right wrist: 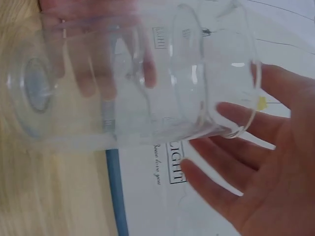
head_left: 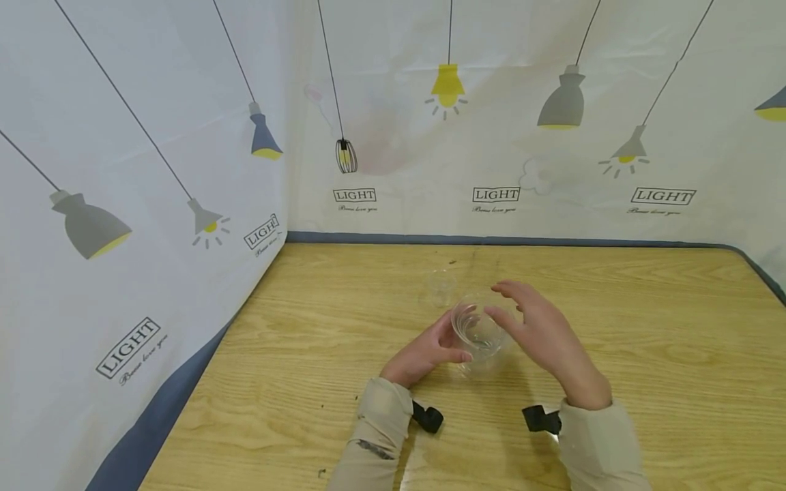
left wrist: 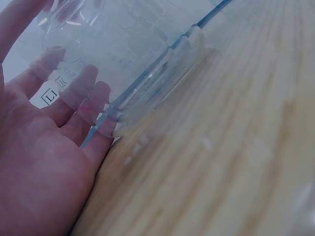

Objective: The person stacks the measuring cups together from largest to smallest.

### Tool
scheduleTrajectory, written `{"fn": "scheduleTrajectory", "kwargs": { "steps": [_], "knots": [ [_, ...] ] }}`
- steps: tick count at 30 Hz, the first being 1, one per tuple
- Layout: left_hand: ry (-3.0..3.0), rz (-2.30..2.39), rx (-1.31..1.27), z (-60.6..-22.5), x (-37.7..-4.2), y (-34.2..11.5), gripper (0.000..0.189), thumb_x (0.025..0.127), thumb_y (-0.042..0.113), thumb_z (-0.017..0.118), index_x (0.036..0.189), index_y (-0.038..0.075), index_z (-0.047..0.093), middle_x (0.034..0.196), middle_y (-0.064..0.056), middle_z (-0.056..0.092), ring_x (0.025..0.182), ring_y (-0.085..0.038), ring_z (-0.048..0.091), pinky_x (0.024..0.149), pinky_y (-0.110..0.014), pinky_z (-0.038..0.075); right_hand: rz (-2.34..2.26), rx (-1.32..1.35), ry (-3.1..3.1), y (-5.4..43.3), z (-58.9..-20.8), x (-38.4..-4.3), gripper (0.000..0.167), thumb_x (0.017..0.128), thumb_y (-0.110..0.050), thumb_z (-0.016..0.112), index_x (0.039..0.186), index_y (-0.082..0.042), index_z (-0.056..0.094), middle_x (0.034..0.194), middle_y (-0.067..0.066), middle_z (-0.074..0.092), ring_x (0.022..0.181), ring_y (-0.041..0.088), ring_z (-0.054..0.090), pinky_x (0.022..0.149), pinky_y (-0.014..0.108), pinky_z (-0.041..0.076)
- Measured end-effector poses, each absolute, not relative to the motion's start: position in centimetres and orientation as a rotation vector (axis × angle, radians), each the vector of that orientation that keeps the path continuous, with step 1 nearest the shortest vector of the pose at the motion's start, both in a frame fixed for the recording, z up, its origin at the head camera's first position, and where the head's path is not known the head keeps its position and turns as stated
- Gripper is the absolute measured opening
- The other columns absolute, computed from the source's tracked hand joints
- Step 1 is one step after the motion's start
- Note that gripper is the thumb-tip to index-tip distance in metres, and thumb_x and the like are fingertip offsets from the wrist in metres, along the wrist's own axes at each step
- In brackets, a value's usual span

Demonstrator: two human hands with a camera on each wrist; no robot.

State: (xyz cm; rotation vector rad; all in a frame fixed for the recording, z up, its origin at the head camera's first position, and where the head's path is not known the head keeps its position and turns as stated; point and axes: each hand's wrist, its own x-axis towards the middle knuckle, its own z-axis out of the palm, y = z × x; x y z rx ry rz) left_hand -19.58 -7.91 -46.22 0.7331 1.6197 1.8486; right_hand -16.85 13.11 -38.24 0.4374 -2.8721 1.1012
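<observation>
A clear beaker (head_left: 480, 331) with a pouring lip stands upright on the table. Several ring edges show in its upper part in the right wrist view, as though vessels were nested; I cannot tell how many. My left hand (head_left: 424, 351) holds the beaker's left side, thumb in front and fingers behind, seen through the wall in the left wrist view. Beside the rim, on the right, is my right hand (head_left: 546, 334), its fingers spread and loosely bent. In the right wrist view its fingertips (right wrist: 229, 110) lie close to the rim; contact is unclear.
Behind the beaker stands another small clear vessel (head_left: 441, 286), faint against the wood table (head_left: 307, 327). A white sheet (head_left: 405, 136) printed with lamps rises along the back and left edges. Black wrist straps (head_left: 426, 417) sit at both cuffs.
</observation>
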Motion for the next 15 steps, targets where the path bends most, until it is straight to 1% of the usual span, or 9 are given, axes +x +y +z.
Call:
{"fn": "scheduleTrajectory", "kwargs": {
  "steps": [4, 8, 10, 11, 13, 15],
  "knots": [
    [1.624, 1.852, 0.75, -46.3, -19.6, -7.8, 0.077, 0.082, 0.008, 0.064, 0.142, 0.027, 0.02, 0.145, 0.005, 0.022, 0.131, -0.012, 0.022, 0.102, -0.029, 0.023, 1.241, 0.382, -2.715, 13.5, -39.0, -17.3, 0.053, 0.091, -0.044, 0.043, 0.131, -0.01, 0.042, 0.13, 0.011, 0.044, 0.108, 0.032, 0.049, 0.085, 0.05, 0.039],
    [1.636, 1.851, 0.757, -46.2, -19.6, -7.8, 0.076, 0.082, 0.007, 0.064, 0.141, 0.028, 0.022, 0.144, 0.009, 0.023, 0.131, -0.009, 0.021, 0.103, -0.028, 0.021, 1.378, 0.308, -2.546, 14.1, -40.2, -18.0, 0.046, 0.094, -0.039, 0.041, 0.129, -0.01, 0.045, 0.124, 0.009, 0.049, 0.108, 0.027, 0.049, 0.087, 0.047, 0.04],
    [1.633, 1.858, 0.759, -46.2, -19.6, -7.7, 0.076, 0.081, 0.006, 0.064, 0.141, 0.028, 0.022, 0.143, 0.01, 0.025, 0.131, -0.01, 0.021, 0.103, -0.028, 0.021, 1.414, 0.261, -2.486, 14.4, -41.0, -18.3, 0.044, 0.095, -0.037, 0.039, 0.127, -0.009, 0.047, 0.122, 0.008, 0.051, 0.108, 0.024, 0.049, 0.087, 0.044, 0.04],
    [1.629, 1.857, 0.76, -46.2, -19.6, -7.7, 0.076, 0.081, 0.006, 0.064, 0.141, 0.028, 0.022, 0.143, 0.011, 0.025, 0.132, -0.01, 0.02, 0.103, -0.028, 0.021, 1.426, 0.235, -2.466, 14.5, -41.5, -18.4, 0.043, 0.095, -0.038, 0.038, 0.126, -0.009, 0.048, 0.121, 0.007, 0.051, 0.108, 0.023, 0.05, 0.086, 0.041, 0.042],
    [1.623, 1.86, 0.761, -46.1, -19.6, -7.8, 0.077, 0.081, 0.005, 0.064, 0.141, 0.028, 0.022, 0.143, 0.01, 0.025, 0.132, -0.012, 0.02, 0.103, -0.028, 0.022, 1.445, 0.186, -2.433, 14.8, -42.4, -18.6, 0.043, 0.095, -0.038, 0.037, 0.124, -0.009, 0.05, 0.118, 0.006, 0.053, 0.105, 0.019, 0.051, 0.084, 0.03, 0.044],
    [1.614, 1.865, 0.76, -46.1, -19.6, -7.8, 0.077, 0.081, 0.004, 0.064, 0.141, 0.028, 0.022, 0.143, 0.009, 0.025, 0.132, -0.013, 0.019, 0.103, -0.028, 0.022, 1.463, 0.147, -2.414, 15.1, -43.3, -18.8, 0.042, 0.096, -0.038, 0.035, 0.123, -0.009, 0.051, 0.116, 0.005, 0.054, 0.103, 0.017, 0.051, 0.08, 0.019, 0.043]
  ]
}}
